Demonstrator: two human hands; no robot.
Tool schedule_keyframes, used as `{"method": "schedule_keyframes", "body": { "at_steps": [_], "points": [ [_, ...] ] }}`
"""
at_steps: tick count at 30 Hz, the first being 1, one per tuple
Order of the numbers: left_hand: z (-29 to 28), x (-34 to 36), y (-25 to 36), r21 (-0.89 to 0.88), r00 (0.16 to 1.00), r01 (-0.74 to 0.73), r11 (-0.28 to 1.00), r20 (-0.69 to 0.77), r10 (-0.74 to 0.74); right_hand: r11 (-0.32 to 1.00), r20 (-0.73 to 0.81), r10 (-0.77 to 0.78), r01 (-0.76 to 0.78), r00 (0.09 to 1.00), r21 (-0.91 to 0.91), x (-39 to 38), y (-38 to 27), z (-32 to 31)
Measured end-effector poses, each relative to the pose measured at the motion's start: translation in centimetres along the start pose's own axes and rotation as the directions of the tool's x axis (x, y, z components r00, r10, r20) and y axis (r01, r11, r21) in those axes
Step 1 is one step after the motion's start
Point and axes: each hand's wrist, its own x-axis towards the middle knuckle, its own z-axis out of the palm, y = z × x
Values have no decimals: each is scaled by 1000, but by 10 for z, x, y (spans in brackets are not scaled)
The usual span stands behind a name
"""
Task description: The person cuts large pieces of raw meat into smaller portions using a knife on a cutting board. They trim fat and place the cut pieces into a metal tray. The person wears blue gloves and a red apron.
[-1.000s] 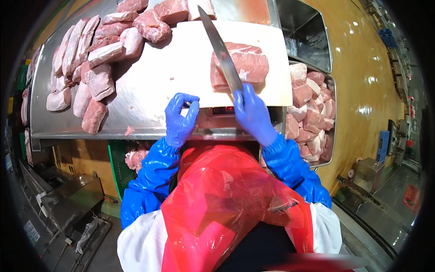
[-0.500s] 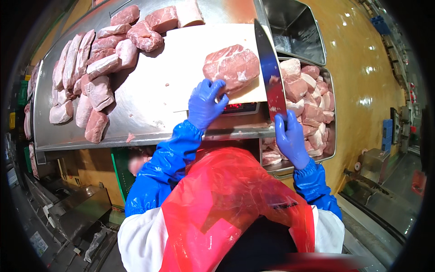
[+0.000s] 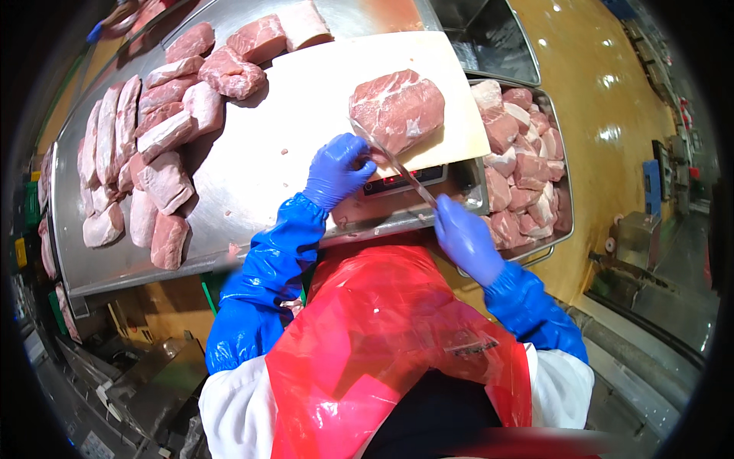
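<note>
A thick piece of raw pork (image 3: pixel 397 107) with pale streaks lies on the white cutting board (image 3: pixel 306 84). My left hand (image 3: pixel 335 170), in a blue glove, is closed at its near left edge, where a small pink flap shows by the fingertips. My right hand (image 3: pixel 468 239), gloved too, grips a long knife (image 3: pixel 409 177) by its handle. The blade is seen nearly edge-on, slanting to the upper left across the near edge of the pork. Whether it is cutting in there is hard to see.
Several raw pork pieces (image 3: pixel 164 180) cover the left of the steel table (image 3: pixel 206 241). A scale with a red display (image 3: pixel 401 181) sits under the board's near edge. To the right are a metal tub (image 3: pixel 564 191) full of meat chunks and another metal tub (image 3: pixel 489 46) behind it.
My right hand has come left and swung the knife from upright beside the board to a slant at the pork's near edge. My left hand has curled its fingers tighter.
</note>
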Motion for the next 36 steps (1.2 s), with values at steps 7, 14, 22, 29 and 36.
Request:
{"method": "schedule_keyframes", "body": {
  "at_steps": [7,14,22,29,36],
  "points": [
    [-42,17,-12,96,999,-37,995,7,37,996,67,92,-92,994,-4,-27,2,-104],
    [2,28,15,33,975,-38,999,218,30,394,-165,465,-36,870,919,187,43,-4],
    [2,3,25,-144,960,280,949,58,-275,901,-296,-110,220,949,373,177,-26,-9],
    [-1,6,10,-58,964,250,967,-78,-254,990,203,-138,139,969,11,111,27,-37],
    [-55,10,-11,171,917,391,905,13,-398,916,219,-244,299,945,-268,58,79,-134]
  ]
}}
